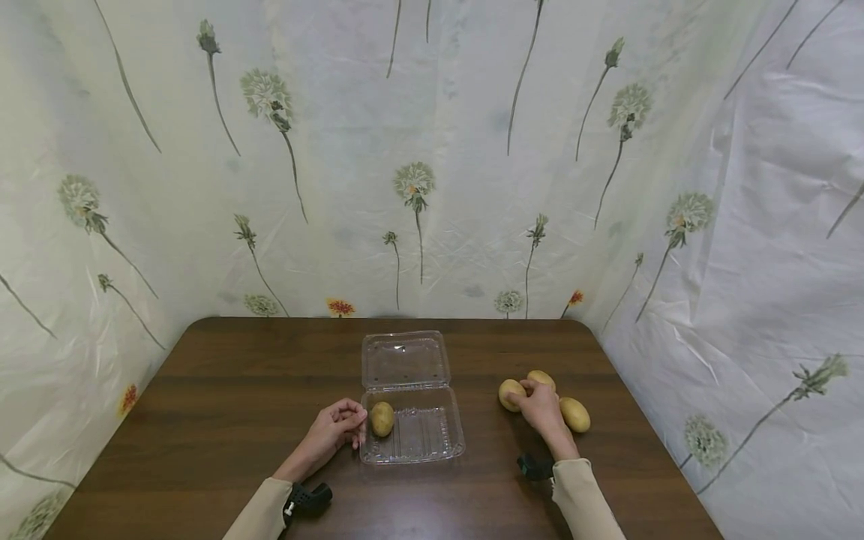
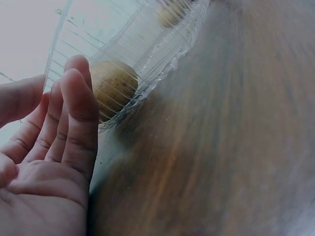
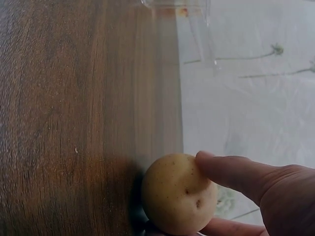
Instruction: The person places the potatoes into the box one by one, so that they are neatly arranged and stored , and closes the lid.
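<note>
A clear plastic clamshell container (image 1: 425, 435) lies with its lid folded back on the table, one potato (image 1: 382, 419) inside near its left wall. My left hand (image 1: 332, 429) holds the container's left rim, which passes between thumb and fingers in the left wrist view. To the right, my right hand (image 1: 542, 409) grips a potato (image 1: 512, 395). In the right wrist view the thumb presses on this potato (image 3: 178, 194), with fingers partly hidden behind it. Two more potatoes lie close by, one potato (image 1: 542, 379) behind the hand and another potato (image 1: 574, 415) to its right.
The dark wooden table (image 1: 256, 390) carries everything. Hanging sheets (image 1: 337, 187) with dandelion prints stand at its back and sides. A black wrist device (image 1: 307, 499) sits on the left wrist and a similar device (image 1: 535, 466) on the right.
</note>
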Motion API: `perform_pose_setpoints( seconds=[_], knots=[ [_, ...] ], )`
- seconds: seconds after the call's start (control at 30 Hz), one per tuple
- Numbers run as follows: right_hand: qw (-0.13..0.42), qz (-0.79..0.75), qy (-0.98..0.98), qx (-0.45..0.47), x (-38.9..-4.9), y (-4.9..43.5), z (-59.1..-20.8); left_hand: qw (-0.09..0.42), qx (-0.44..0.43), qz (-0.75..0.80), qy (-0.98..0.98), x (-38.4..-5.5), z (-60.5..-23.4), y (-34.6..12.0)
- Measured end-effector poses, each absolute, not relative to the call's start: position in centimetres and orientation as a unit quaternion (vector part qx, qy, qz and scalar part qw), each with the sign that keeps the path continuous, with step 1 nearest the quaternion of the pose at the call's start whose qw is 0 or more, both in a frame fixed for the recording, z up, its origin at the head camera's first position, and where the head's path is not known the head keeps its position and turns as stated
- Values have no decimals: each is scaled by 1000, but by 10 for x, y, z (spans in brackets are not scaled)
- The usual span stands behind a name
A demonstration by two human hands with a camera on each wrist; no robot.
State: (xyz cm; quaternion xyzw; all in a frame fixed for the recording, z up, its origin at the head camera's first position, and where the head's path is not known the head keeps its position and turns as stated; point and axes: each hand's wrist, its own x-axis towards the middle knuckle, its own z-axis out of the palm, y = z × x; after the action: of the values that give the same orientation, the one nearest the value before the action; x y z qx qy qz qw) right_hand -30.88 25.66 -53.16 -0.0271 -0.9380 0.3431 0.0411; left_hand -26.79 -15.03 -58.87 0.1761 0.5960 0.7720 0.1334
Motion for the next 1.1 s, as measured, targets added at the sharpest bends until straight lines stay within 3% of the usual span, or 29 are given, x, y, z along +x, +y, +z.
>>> perform_pose_setpoints(
  seconds=[1.1],
  knots=[
    [32,360,-931,-57,-308,253,-535,141,162,771,599,-267,-589,-151]
  ],
)
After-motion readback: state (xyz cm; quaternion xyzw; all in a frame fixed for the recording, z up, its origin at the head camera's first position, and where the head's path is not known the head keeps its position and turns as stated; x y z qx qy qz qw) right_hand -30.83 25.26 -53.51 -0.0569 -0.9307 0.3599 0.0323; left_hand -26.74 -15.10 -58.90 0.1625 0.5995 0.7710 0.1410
